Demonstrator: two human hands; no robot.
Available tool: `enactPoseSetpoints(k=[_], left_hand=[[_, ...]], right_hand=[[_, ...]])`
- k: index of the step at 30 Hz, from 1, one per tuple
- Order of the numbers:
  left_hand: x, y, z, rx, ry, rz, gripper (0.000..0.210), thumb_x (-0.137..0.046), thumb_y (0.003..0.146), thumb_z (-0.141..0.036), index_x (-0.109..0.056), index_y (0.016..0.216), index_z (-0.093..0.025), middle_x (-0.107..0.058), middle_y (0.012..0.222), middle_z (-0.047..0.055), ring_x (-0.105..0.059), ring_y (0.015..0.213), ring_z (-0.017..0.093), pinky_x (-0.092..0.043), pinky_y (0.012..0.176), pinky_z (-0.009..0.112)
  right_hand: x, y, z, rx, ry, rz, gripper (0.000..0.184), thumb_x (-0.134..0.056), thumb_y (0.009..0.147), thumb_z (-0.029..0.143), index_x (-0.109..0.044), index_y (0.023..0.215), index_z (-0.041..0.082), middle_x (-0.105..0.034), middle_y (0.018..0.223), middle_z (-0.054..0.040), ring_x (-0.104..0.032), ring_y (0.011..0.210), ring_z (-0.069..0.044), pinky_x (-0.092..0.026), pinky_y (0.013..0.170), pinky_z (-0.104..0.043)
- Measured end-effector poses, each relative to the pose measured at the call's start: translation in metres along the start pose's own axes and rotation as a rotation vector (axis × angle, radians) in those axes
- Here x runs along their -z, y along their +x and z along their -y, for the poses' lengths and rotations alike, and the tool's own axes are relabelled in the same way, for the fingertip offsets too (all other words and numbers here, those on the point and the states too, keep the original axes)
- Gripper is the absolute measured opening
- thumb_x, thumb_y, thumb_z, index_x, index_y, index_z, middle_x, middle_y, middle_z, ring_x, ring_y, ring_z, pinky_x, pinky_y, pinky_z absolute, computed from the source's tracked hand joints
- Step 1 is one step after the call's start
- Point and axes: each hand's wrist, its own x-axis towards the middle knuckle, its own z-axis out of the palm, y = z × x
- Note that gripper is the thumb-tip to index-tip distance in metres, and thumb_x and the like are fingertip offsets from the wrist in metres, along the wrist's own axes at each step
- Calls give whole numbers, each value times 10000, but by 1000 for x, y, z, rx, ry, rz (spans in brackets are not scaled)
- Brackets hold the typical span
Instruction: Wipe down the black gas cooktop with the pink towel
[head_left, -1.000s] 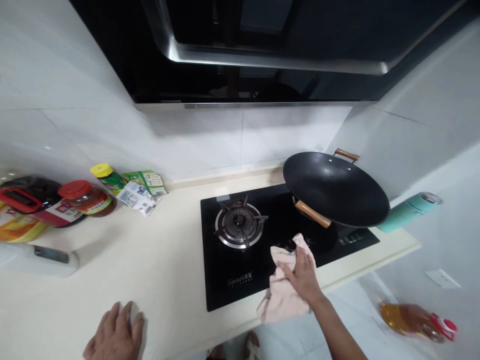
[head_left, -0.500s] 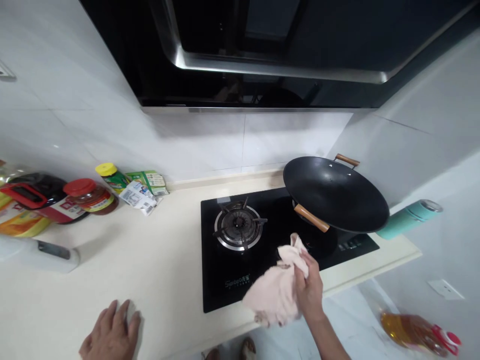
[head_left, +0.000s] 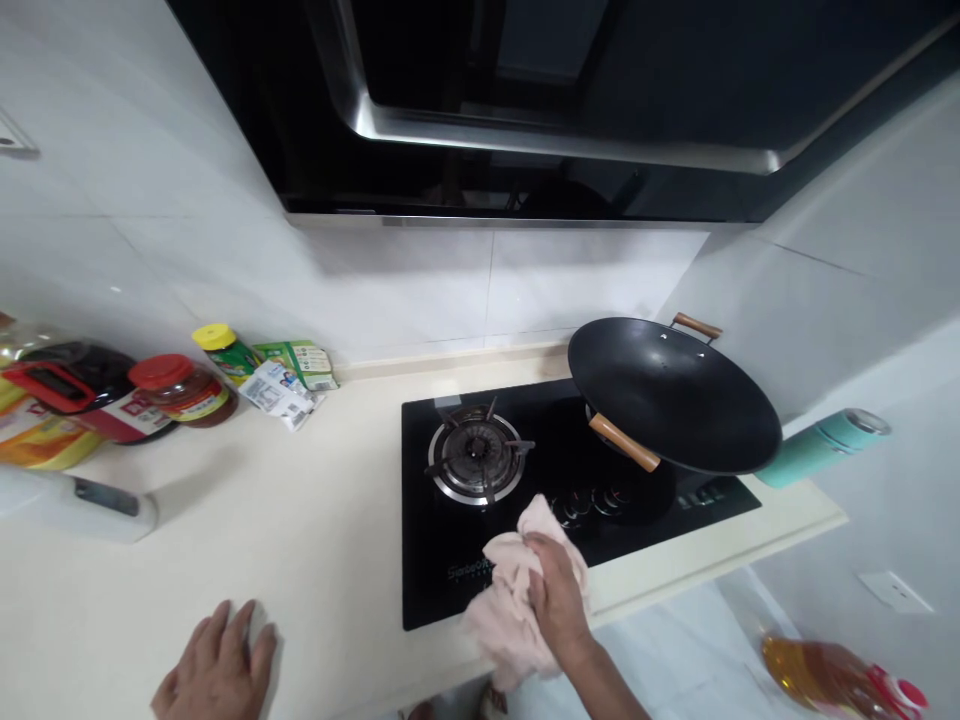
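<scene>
My right hand (head_left: 559,598) grips a pale pink cloth (head_left: 506,610) at the front edge of the black glass gas stove (head_left: 442,540). Part of the cloth lies over the stove's glass and part hangs past the counter's front edge. Just right of the cloth are the control knobs (head_left: 592,502). The left burner (head_left: 477,452) is bare, its pan supports showing. On the right burner rests a black wok (head_left: 675,395) with wooden handles. My left hand (head_left: 217,665) lies flat on the pale counter (head_left: 330,540), fingers spread, holding nothing.
Along the left wall stand a red-lidded jar (head_left: 184,390), a yellow-capped bottle (head_left: 225,350), seasoning packets (head_left: 281,392) and a large dark bottle (head_left: 112,395). A teal flask (head_left: 821,448) is right of the wok. The range hood (head_left: 525,170) overhangs the stove. An oil bottle (head_left: 825,675) is low at right.
My right hand has moved left and slightly toward me with the cloth, uncovering the control knobs. My left hand stays on the counter.
</scene>
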Motion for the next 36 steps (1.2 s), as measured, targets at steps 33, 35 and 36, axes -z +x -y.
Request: enactPoseSetpoints(k=[33,35,36], left_hand=[[-3,-4,0,-26,74,-28,582,-256,1014,-438,-598,1384,-148,-488,1580,184,-385,1490,322,-348,1162,544],[-3,-4,0,-20,75,-20,573,-258,1013,-428,-596,1388,-158,-489,1582,174,-375,1499,311,-340,1171,537],[-3,-4,0,-14,74,-13,564,-266,1012,-423,-593,1392,-167,-488,1585,167,-369,1504,305,-334,1177,535]], right_hand=[[-14,158,-41,-278,-575,353,644,-318,1002,390,-499,1502,25,-380,1655,-214,-278,1563,-374,-286,1223,-572],[-20,143,-27,-282,-595,334,663,-313,995,389,-496,1486,-18,-387,1633,-268,-291,1546,-428,-297,1194,-627],[-22,135,-20,-281,-601,329,660,-308,995,388,-502,1478,-18,-396,1623,-278,-302,1536,-445,-300,1181,-647]])
